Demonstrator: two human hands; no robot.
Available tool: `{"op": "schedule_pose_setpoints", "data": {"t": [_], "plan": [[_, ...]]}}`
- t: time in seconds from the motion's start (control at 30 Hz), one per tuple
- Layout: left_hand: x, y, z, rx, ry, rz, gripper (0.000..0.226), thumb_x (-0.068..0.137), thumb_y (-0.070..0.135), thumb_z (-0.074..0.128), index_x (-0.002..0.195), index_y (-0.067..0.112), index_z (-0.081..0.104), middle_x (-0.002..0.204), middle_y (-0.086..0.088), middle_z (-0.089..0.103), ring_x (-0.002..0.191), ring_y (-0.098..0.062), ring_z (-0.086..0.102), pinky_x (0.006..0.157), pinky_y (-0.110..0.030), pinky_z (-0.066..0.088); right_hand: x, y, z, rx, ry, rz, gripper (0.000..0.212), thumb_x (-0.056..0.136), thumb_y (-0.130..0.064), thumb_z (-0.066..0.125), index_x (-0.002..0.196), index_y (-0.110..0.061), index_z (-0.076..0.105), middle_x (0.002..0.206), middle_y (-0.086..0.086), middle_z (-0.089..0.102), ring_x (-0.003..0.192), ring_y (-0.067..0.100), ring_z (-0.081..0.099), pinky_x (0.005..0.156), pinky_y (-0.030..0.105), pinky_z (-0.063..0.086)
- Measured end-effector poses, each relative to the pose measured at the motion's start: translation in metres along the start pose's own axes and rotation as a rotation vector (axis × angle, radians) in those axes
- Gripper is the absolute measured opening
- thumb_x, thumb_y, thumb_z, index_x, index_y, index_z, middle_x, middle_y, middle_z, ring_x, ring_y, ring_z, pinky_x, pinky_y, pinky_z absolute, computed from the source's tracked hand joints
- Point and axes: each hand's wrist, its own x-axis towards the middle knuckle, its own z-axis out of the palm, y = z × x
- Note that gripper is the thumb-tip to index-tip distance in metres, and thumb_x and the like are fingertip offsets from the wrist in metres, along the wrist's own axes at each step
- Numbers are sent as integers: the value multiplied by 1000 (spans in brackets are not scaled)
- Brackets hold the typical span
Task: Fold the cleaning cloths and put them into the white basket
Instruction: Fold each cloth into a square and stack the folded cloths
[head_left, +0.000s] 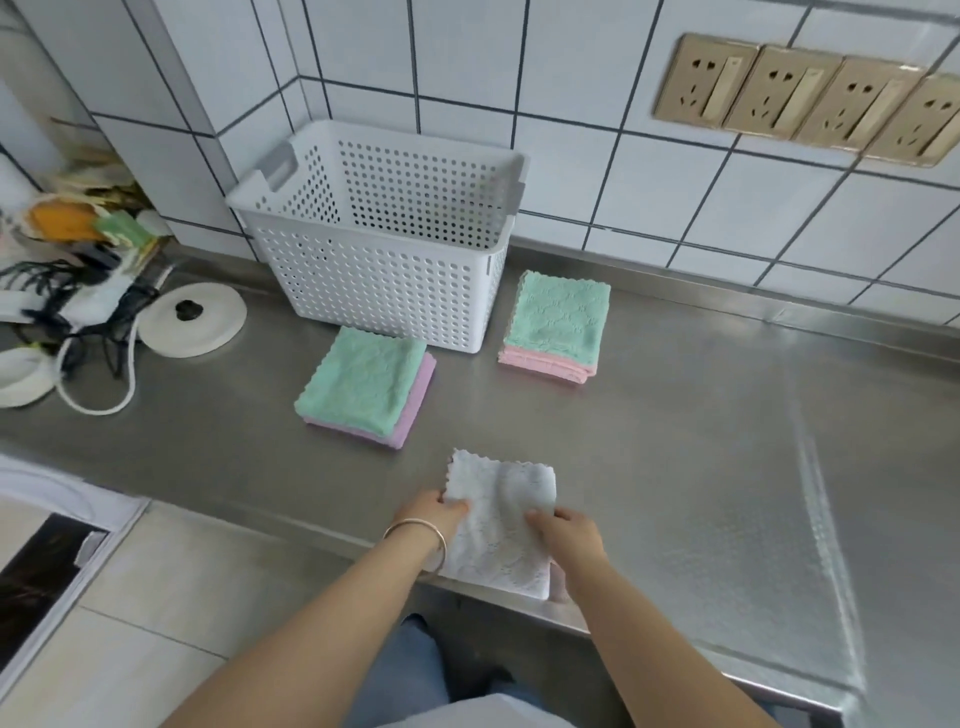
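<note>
A white cleaning cloth (501, 519) lies at the near edge of the steel counter, its lower part hanging over the edge. My left hand (439, 514) grips its left side and my right hand (563, 530) grips its right side. The white perforated basket (379, 280) stands against the tiled wall, and I see nothing inside it. A folded stack with a green cloth over a purple one (363, 387) lies in front of the basket. Another stack with a green cloth over pink ones (556, 325) lies to the basket's right.
A white round lid (192, 319), a white bowl, tangled cables (78, 332) and clutter fill the counter's left end. Gold wall sockets (810, 98) sit at the upper right. The steel counter (727, 441) stretches to the right. Floor tiles show at the lower left.
</note>
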Motion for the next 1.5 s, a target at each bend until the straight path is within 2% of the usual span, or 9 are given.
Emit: {"op": "schedule_pose_setpoints", "data": {"t": [0.23,0.37,0.63,0.73,0.97,1.13,1.23,1.33,1.5], "plan": [[-22,22,-80,-320,197,260,22,88,28,57,106,16,56,104,-3,62,96,-23,57,80,-30,42,-18,-75,25,202,-147,-239,14,87,-22,57,99,-13,58,97,6,64,88,22,62,73,32,51],[-5,29,-141,-389,306,300,18,89,30,56,99,16,54,91,-1,62,89,-25,58,76,-30,41,-18,-127,73,226,-167,-342,31,77,-31,63,102,-11,60,105,8,67,96,25,64,90,46,52],[76,15,-207,-135,201,281,25,89,34,55,70,30,39,85,5,56,87,-23,57,77,-31,44,11,-163,157,241,-39,-212,16,89,-20,57,102,-11,56,94,2,62,86,19,60,77,33,49],[104,10,-217,-31,168,294,21,86,41,56,84,23,46,95,-2,62,94,-29,61,84,-40,50,24,-168,177,215,61,-159,15,88,-20,57,100,-12,56,89,1,61,86,22,58,79,34,47],[129,1,-220,105,141,343,31,83,46,58,96,19,55,94,2,62,94,-25,62,78,-31,47,33,-162,192,99,249,-119,30,92,-24,52,118,-9,52,99,3,54,91,20,50,79,28,38],[132,6,-214,101,151,424,36,84,44,59,103,13,59,93,6,56,90,-22,58,73,-26,40,40,-159,192,22,353,-79,25,93,-22,48,109,-5,54,105,9,54,92,24,49,80,31,39],[139,4,-210,88,155,426,37,81,40,64,100,9,60,102,-4,51,91,-24,58,82,-28,45,43,-154,194,-30,357,-59,24,93,-21,48,108,-3,54,109,9,48,101,27,49,89,34,37],[144,6,-208,-31,182,400,39,74,31,73,102,7,59,107,-9,49,89,-23,53,90,-29,45,44,-157,193,-62,356,-79,13,94,-20,47,99,-8,47,115,15,55,96,26,50,79,32,38],[142,9,-199,-139,116,239,62,79,32,69,127,2,45,128,-15,53,117,-29,52,96,-31,41,47,-156,199,-73,385,-63,45,93,-33,44,128,-5,40,130,12,49,119,30,48,97,39,40]]}}
